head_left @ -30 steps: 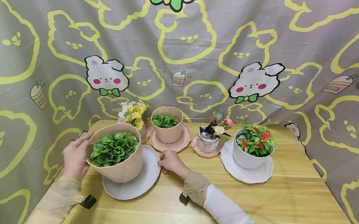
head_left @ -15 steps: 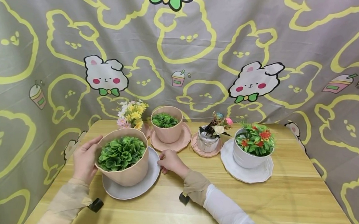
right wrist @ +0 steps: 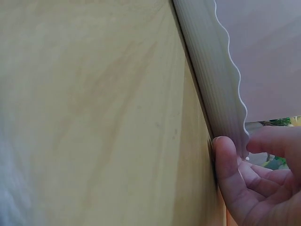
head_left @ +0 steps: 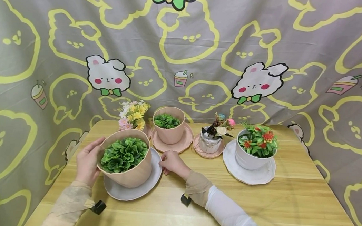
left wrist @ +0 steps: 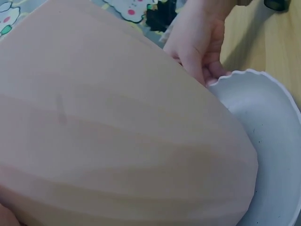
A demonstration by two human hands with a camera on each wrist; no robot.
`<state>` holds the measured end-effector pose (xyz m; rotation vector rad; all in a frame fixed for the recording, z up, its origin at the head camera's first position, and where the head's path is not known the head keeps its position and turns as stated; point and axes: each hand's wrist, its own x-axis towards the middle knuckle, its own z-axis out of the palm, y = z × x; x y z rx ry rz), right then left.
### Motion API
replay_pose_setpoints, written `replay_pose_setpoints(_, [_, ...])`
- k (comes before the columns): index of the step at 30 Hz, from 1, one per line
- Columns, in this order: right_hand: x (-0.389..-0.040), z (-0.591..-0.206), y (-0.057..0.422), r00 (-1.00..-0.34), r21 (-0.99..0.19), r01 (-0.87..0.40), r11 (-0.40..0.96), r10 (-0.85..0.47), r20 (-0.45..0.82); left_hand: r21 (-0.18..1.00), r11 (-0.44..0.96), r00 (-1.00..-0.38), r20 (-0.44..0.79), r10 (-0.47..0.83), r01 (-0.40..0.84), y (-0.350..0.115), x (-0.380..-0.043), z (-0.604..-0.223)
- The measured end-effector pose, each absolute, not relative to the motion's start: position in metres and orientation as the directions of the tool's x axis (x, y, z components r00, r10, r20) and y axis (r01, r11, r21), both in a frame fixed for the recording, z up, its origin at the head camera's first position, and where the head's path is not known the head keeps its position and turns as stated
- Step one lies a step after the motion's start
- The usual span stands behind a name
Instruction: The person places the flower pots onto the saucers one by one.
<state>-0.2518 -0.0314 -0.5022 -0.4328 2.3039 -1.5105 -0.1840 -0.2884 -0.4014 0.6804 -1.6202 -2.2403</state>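
Observation:
My left hand grips the left side of a large beige-pink flowerpot full of leafy green plants. The pot tilts a little, over a pale grey-white saucer; whether its base touches is hidden. In the left wrist view the pot's wall covers most of the frame, with the saucer beyond. My right hand pinches the saucer's right rim. In the right wrist view, thumb and fingers of that hand meet at the scalloped edge of the saucer.
Along the back stand a pink pot of greenery on a pink saucer, yellow and pink flowers, and a small white pot on a pink saucer. At right, a white pot with red flowers sits on a white saucer. Patterned cloth surrounds the table.
My left hand has brought the large pot rightward and slightly down, further over the saucer. In the last half second it has barely moved. The right hand stays at the saucer's rim.

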Motion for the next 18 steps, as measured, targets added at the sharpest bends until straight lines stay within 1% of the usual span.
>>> replay_pose_setpoints(5, [-0.253,-0.503,-0.032,-0.893,-0.919,-0.063,0.390,-0.433,-0.122,0.950,-0.299,-0.885,-0.218,-0.412,-0.095,-0.293,-0.184,-0.399])
replay_pose_setpoints(11, [-0.252,-0.500,-0.030,-0.884,-0.916,-0.048,0.398,-0.444,-0.147,0.974,-0.158,-0.935,-0.204,-0.291,-0.164,-0.300,-0.180,-0.392])
replay_pose_setpoints(15, [-0.251,-0.494,-0.026,-0.881,-0.914,-0.056,0.402,-0.451,-0.145,0.986,-0.057,-0.962,-0.165,-0.217,-0.156,-0.304,-0.177,-0.385])
replay_pose_setpoints(18, [-0.252,-0.486,-0.019,-0.881,-0.906,-0.090,0.413,-0.458,-0.122,0.992,0.026,-0.974,-0.120,-0.190,-0.127,-0.307,-0.175,-0.379])
